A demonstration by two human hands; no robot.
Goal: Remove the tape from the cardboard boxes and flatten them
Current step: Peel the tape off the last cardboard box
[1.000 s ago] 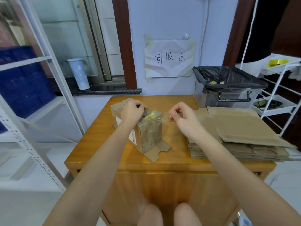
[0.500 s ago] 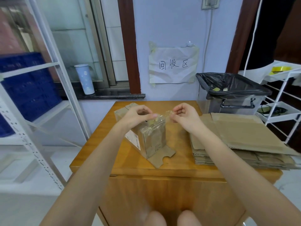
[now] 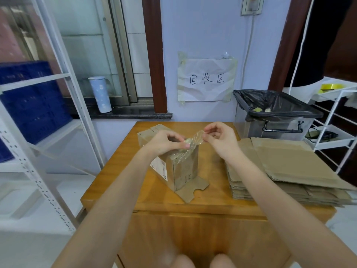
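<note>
Since the earlier frame: hands closer together, tape bunched between them.
Box [image 3: 179, 161]: upright, mid-table [image 3: 212, 200], one flap splayed at its base.
Tape [image 3: 194, 141]: strip partly lifted off box top, lower end apparently stuck.
Left hand [image 3: 166, 141]: rests on box top, pinching tape.
Right hand [image 3: 220, 139]: just right of box, pinching tape's free end.
Stack [image 3: 289, 171]: flattened cardboard, right of box.
Bin [image 3: 274, 115]: behind stack.
Progress: judged late; this box untaped in part, unflattened.
Room: bare table in front of box; near edge well apart.

black-lined bin [image 3: 278, 111] right – blue tumbler [image 3: 100, 94] on windowsill
</note>
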